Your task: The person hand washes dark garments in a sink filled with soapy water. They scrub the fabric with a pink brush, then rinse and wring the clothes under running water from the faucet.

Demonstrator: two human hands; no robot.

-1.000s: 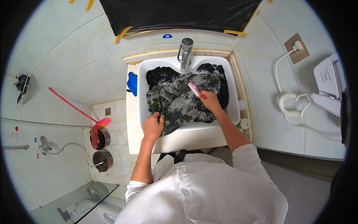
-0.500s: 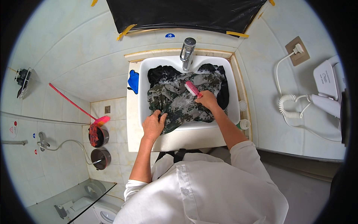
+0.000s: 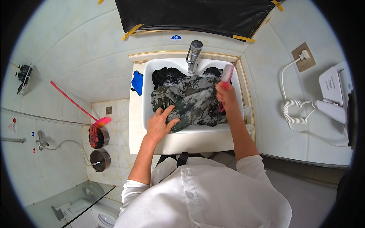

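A white sink [image 3: 146, 114] holds a wet camouflage garment [image 3: 190, 98] with soapsuds on it. Black cloth [image 3: 167, 77] shows behind it on the left. My left hand [image 3: 159, 123] grips the garment's near left edge, thumb and fingers apart over the cloth. Toward the sink's right side, my right hand [image 3: 227, 98] is closed round a pink scrub brush [image 3: 226, 76], its pale bristles facing up and away from me. The brush is lifted off the middle of the garment; whether it touches cloth I cannot tell.
A chrome faucet [image 3: 194, 57] stands behind the sink. On the counter's left lies a blue glove-like item [image 3: 137, 83]. A white bottle [image 3: 249, 129] is by the right rim. Two buckets [image 3: 100, 160] and a pink broom [image 3: 102, 121] are at left; a hairdryer [image 3: 330, 110] hangs on the right wall.
My right hand has swung the brush rightward, from the garment's middle to the sink's right side, and turned it bristles up. My left hand has shifted slightly right with the cloth edge.
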